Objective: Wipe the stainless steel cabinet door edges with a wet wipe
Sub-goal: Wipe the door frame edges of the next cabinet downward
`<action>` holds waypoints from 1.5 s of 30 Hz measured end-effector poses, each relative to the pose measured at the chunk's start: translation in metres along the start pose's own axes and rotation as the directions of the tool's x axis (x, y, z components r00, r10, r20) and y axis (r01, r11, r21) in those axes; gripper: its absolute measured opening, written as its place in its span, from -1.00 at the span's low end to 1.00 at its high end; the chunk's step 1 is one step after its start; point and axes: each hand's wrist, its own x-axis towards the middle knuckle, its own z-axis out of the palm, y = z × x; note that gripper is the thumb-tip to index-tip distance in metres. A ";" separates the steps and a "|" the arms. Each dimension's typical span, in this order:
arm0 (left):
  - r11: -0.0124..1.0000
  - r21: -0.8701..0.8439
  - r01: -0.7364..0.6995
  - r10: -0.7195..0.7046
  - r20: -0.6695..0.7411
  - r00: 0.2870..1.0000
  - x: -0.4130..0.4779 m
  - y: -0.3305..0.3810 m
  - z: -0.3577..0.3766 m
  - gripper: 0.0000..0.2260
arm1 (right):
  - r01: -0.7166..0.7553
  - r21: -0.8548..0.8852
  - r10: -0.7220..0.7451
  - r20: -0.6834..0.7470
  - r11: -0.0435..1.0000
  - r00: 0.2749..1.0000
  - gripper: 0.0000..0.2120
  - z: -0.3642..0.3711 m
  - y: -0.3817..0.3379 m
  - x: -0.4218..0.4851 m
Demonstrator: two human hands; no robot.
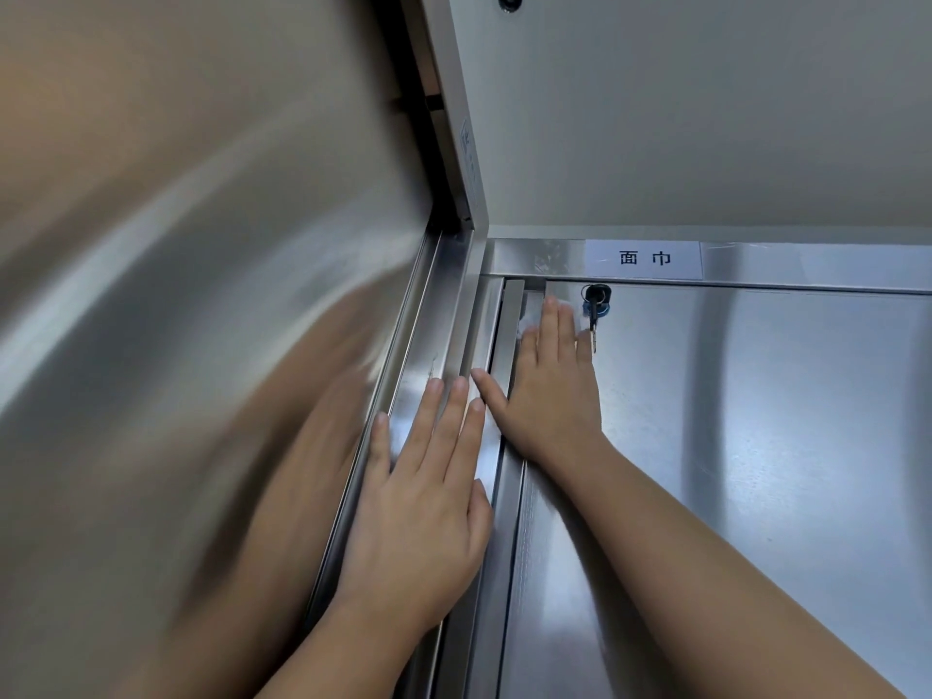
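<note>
A stainless steel cabinet door (756,446) fills the right half of the view, its left edge (509,335) running up toward the top corner. My right hand (549,385) lies flat with straight fingers on the door near that upper left corner, pressing a white wet wipe (529,320) that peeks out beside and under the fingers. My left hand (428,491) rests flat with straight fingers on the steel frame strip (444,345) just left of the door edge, its thumb touching the edge.
A key (594,315) hangs in the lock right beside my right fingertips. A white label (644,258) sits on the frame above the door. A large steel panel (176,295) stands at the left, reflecting my arm. A white wall (706,118) rises above.
</note>
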 end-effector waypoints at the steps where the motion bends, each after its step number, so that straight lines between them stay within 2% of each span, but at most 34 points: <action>1: 1.000 -0.003 0.001 -0.001 -0.005 1.000 0.000 0.000 0.000 -0.49 | -0.007 -0.008 0.007 0.002 1.000 1.000 -0.22 -0.002 0.001 0.005; 7: 1.000 -0.007 0.007 -0.007 -0.009 1.000 0.000 0.000 0.001 -0.49 | -0.060 0.078 0.058 0.031 0.995 0.998 -0.27 -0.010 0.002 0.021; 13: 1.000 -0.009 0.015 -0.015 -0.016 1.000 -0.001 0.001 0.000 -0.49 | -0.002 0.003 0.002 0.035 1.000 0.999 -0.19 0.000 -0.010 -0.023; 22: 0.999 -0.048 0.005 -0.006 -0.008 1.000 -0.002 0.000 0.000 -0.48 | -0.041 0.048 0.036 0.102 0.998 0.994 -0.19 -0.014 0.002 0.036; 29: 0.999 -0.039 0.013 -0.014 -0.012 1.000 -0.001 0.001 -0.004 -0.50 | 0.072 0.045 -0.074 0.038 0.996 0.997 -0.15 -0.001 -0.004 -0.029; 31: 0.999 -0.032 0.022 -0.022 -0.002 1.000 -0.001 0.001 -0.004 -0.50 | 0.071 0.034 -0.073 0.060 0.997 0.996 -0.12 -0.002 -0.004 -0.030; 37: 0.999 -0.034 0.023 -0.024 -0.012 1.000 -0.002 0.001 -0.002 -0.49 | 0.006 0.023 -0.007 0.067 1.000 0.998 -0.22 -0.010 0.002 0.011; 39: 0.999 -0.032 0.020 -0.020 -0.006 1.000 -0.002 0.001 -0.001 -0.48 | 0.028 -0.001 -0.028 0.049 1.000 0.998 -0.23 -0.007 0.000 0.000; 45: 0.999 -0.050 0.009 -0.009 0.006 1.000 -0.002 0.001 -0.002 -0.49 | 0.014 0.097 -0.018 0.043 0.995 0.999 -0.24 -0.001 -0.013 -0.051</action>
